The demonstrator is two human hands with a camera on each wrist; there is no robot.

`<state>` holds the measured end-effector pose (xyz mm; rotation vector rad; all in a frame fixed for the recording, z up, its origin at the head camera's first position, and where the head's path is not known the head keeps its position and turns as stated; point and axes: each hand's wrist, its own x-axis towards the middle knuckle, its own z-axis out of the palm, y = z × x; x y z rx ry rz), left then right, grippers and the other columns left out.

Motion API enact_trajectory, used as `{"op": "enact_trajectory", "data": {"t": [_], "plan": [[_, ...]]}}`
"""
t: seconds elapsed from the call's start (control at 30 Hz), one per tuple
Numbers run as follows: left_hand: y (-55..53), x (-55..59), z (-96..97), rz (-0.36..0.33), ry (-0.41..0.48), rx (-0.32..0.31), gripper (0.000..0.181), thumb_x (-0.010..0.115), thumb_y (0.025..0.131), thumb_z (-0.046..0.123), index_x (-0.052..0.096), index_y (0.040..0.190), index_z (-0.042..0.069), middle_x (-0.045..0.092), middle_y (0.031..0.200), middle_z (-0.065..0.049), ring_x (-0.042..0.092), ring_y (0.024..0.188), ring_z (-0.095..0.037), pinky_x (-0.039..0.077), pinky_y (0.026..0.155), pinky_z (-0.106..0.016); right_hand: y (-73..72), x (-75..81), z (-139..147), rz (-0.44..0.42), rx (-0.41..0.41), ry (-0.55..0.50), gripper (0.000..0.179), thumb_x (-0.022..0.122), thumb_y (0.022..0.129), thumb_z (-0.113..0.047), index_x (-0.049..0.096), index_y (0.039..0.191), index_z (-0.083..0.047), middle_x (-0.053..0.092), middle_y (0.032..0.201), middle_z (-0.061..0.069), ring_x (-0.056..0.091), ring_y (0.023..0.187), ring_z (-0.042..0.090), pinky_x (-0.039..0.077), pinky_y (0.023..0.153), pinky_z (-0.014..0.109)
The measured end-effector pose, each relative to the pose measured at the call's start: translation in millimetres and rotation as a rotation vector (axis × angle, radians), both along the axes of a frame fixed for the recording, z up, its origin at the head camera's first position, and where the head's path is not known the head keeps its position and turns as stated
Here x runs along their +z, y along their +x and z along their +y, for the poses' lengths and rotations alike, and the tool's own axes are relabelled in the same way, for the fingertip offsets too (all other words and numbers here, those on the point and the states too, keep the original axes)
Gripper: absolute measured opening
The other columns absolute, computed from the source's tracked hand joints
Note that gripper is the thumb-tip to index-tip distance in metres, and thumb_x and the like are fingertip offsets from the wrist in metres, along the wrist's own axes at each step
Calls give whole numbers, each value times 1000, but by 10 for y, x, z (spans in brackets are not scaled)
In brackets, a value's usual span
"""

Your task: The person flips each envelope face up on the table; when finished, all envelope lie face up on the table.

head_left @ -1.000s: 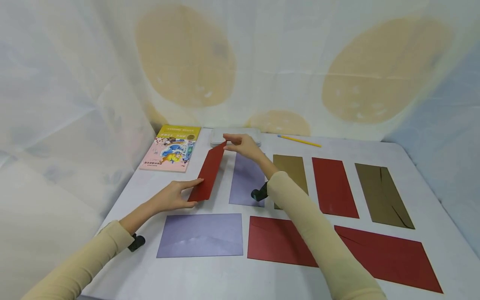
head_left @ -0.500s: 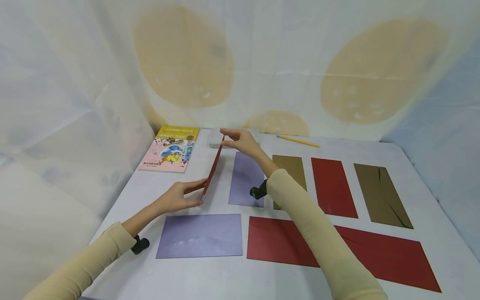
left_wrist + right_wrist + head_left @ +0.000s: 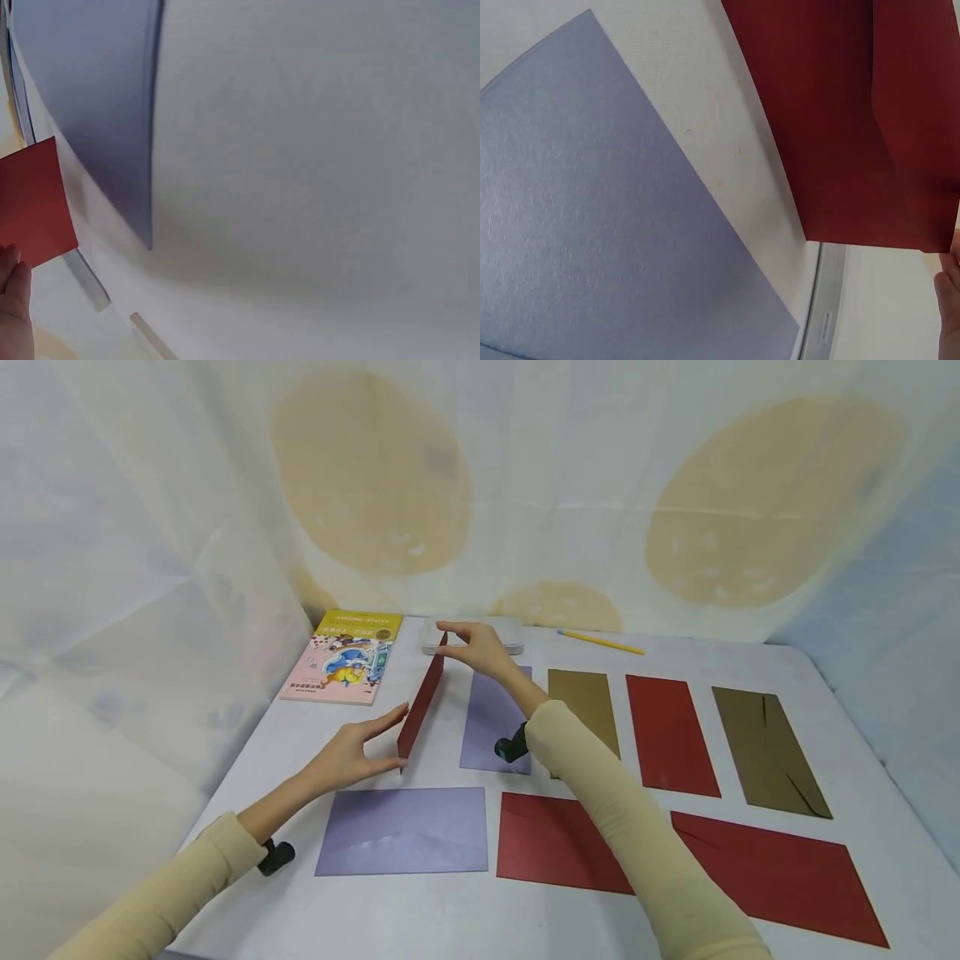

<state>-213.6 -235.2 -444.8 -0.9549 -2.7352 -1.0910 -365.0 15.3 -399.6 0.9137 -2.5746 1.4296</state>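
Note:
A red envelope [image 3: 423,700] stands on its long edge, tilted, between my two hands above the table's left half. With its thumb and fingers, my left hand [image 3: 343,760] holds the near end. My right hand [image 3: 482,648] pinches the far top corner. A fold, apparently the flap, runs along this red envelope [image 3: 832,135] in the right wrist view. Beside it, to the right, a lavender envelope [image 3: 480,718] lies flat, partly hidden by the right forearm. Another lavender envelope [image 3: 405,833] lies crosswise nearer to me.
Gold envelope [image 3: 581,702], red envelope [image 3: 667,731] and brown envelope [image 3: 768,752] lie in the back row. Two more, a red one [image 3: 547,835] and a larger red one [image 3: 795,877], lie in front. At the back are a book [image 3: 341,660], a pale tin [image 3: 506,631] and a pencil [image 3: 600,642].
The red envelope has turned from showing its broad face to standing nearly edge-on, then slightly back, and now shows a darker face. Both hands still hold its ends; the left has shifted slightly.

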Motion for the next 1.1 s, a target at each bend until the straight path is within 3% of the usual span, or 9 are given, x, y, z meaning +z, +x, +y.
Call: {"op": "enact_trajectory", "data": {"t": [0.13,0.33,0.77,1.1], "plan": [[17,104,32,108,20,-7,88,81,79,29,33,152,18,44,146,-4,47,129,-24,42,100,-43,-1,15,-30,13,-13,4,47,75,86,-20,62,129,-7,61,128,7,53,123,24,42,100,28],[20,179,51,176,28,-70,79,81,79,20,42,147,11,46,145,-2,49,127,-22,43,99,-33,2,24,-72,13,-26,8,49,76,85,-20,62,130,-8,61,129,7,53,123,23,42,99,27],[21,221,36,189,18,-70,77,82,78,20,45,144,7,49,143,-3,51,125,-22,44,97,-32,12,29,-95,35,-30,21,52,76,85,-22,59,133,-10,59,132,7,54,122,26,43,99,29],[61,207,-96,166,10,26,80,84,75,25,47,144,9,52,139,-7,55,121,-27,49,90,-40,123,-85,-49,-12,-18,68,58,76,85,-25,55,138,-13,55,136,7,54,122,27,43,99,31]]}}
